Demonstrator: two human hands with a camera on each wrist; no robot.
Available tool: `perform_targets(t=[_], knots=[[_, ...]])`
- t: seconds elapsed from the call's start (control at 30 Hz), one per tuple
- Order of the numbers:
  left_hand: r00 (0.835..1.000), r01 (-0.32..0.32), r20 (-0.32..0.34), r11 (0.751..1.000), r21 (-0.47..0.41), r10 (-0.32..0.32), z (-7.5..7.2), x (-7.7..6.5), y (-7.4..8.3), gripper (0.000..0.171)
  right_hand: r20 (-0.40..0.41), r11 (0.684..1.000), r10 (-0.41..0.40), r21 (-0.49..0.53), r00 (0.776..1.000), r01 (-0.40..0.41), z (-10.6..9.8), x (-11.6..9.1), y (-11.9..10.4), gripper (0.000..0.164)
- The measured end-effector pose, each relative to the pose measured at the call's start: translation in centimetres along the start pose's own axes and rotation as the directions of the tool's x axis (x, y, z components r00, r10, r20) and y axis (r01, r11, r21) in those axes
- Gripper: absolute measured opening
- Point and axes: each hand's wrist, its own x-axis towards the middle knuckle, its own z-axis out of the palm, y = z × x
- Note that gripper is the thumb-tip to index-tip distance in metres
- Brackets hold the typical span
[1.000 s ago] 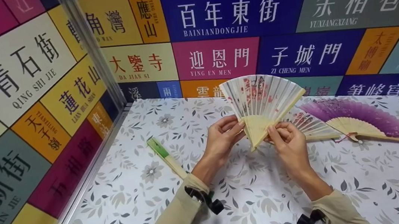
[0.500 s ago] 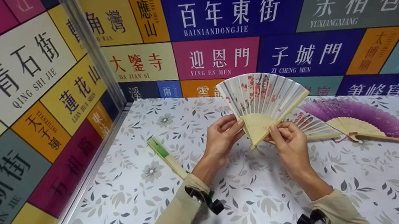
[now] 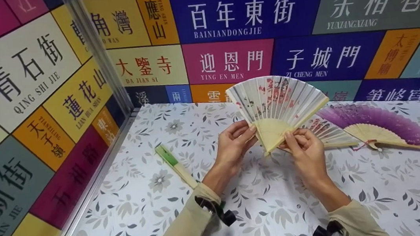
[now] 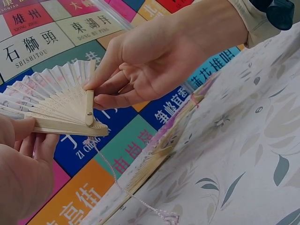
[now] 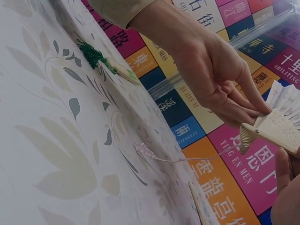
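A white folding fan with red blossoms and pale bamboo ribs is spread above the table, leaf upward. My left hand pinches its left edge rib between thumb and fingers. On the other side, my right hand pinches the right guard stick near the pivot. The left wrist view shows the pleated leaf spread between both hands and a pink cord running down from the pivot. That cord ends in a pink tassel, seen in the right wrist view lying on the tablecloth.
To the left lies a closed green folding fan with a green tassel. At right, a spread purple fan and another white fan with red flowers lie on the floral tablecloth. Colourful sign-printed walls stand behind and left.
The held white fan has opened wider, its left edge shifting left and its right edge right. My right hand has moved very slightly right; the fans on the table stay put.
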Motion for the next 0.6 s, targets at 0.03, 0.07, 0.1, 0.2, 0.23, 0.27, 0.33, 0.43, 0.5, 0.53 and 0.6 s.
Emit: perform_targets(t=[0.03,0.07,0.1,0.2,0.23,0.27,0.33,0.43,0.5,0.53,0.6], knots=[[1.000,0.000,0.001,1.000,0.000,0.000,0.01,0.00,0.01,0.028,0.000,1.000,0.003,-0.003,1.000,-0.003,-0.02,0.00,0.00,0.029],[1.000,-0.001,0.000,1.000,0.001,0.001,0.03,-0.02,0.03,0.028,-0.001,1.000,0.006,-0.006,1.000,-0.006,-0.04,-0.01,-0.03,0.030],[1.000,-0.001,-0.003,1.000,0.001,0.001,0.03,-0.02,0.04,0.028,-0.002,1.000,0.008,-0.010,1.000,-0.008,-0.05,-0.01,-0.03,0.030],[1.000,-0.002,-0.010,1.000,0.003,0.002,0.06,-0.06,0.06,0.028,-0.004,1.000,0.010,-0.016,1.000,-0.010,-0.05,-0.01,-0.04,0.031],[1.000,-0.003,-0.012,1.000,0.001,0.003,0.07,-0.08,0.06,0.029,-0.006,1.000,0.008,-0.021,1.000,-0.008,-0.04,-0.01,-0.03,0.030],[1.000,-0.003,-0.013,1.000,0.002,0.003,0.05,-0.08,0.05,0.029,-0.008,1.000,0.007,-0.021,1.000,-0.007,-0.04,-0.01,-0.02,0.030],[1.000,-0.005,-0.013,1.000,0.002,0.005,0.01,-0.07,0.02,0.030,-0.009,1.000,0.005,-0.015,1.000,-0.006,-0.04,-0.03,0.01,0.028],[1.000,-0.008,-0.011,1.000,-0.002,0.008,-0.06,-0.04,0.00,0.031,-0.009,1.000,0.006,0.002,1.000,-0.006,-0.07,-0.05,0.07,0.027],[1.000,-0.009,-0.009,1.000,-0.004,0.009,-0.08,-0.03,0.00,0.031,-0.006,1.000,0.005,0.016,1.000,-0.004,-0.08,-0.06,0.10,0.027],[1.000,-0.010,-0.009,1.000,-0.006,0.010,-0.08,-0.01,-0.01,0.031,-0.005,1.000,0.003,0.021,1.000,-0.003,-0.08,-0.07,0.11,0.027],[1.000,-0.010,-0.009,1.000,-0.007,0.010,-0.06,0.00,-0.02,0.030,-0.005,1.000,0.000,0.025,1.000,0.000,-0.08,-0.08,0.11,0.027]])
